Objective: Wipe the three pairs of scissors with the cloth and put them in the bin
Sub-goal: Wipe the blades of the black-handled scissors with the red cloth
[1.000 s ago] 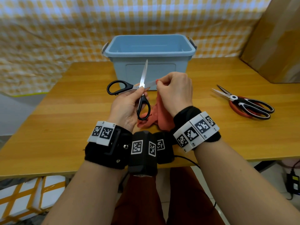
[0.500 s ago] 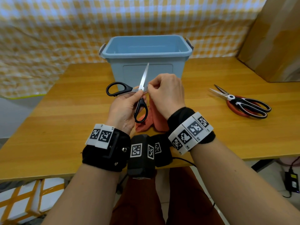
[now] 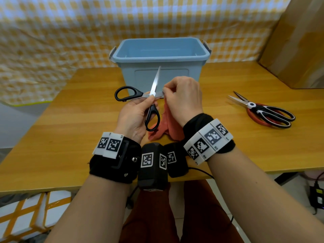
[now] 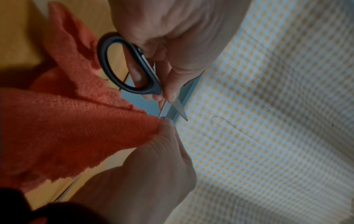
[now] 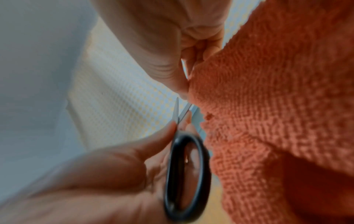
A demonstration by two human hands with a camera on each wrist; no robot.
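Being held above the middle of the tabletop [image 3: 228, 137], in front of the blue bin [image 3: 161, 57], are the black-handled scissors [image 3: 154, 95], which are spread wide open. The left hand [image 3: 135, 118] is clasping them at the pivot: the thumb and fingertips are being pressed against the blades' base, one handle loop is pointing toward the left edge, and the other loop is hanging down toward the near edge. One blade is being pointed up toward the bin; the other is being directed rightward into the right hand [image 3: 184, 100]. The orange cloth [image 3: 168, 125] is being pinched by the right hand around this horizontal blade, with the rest of the fabric hanging down between the two wrists. In the right wrist view, the cloth is being pressed against the blade by curled fingers [image 5: 191, 50]. The bin is standing at the far edge, centred. A second pair of scissors [image 3: 266, 113], black, white and red, is lying slightly open near the right edge, on top of what appears to be a further red-handled pair, though this cannot be told for certain.
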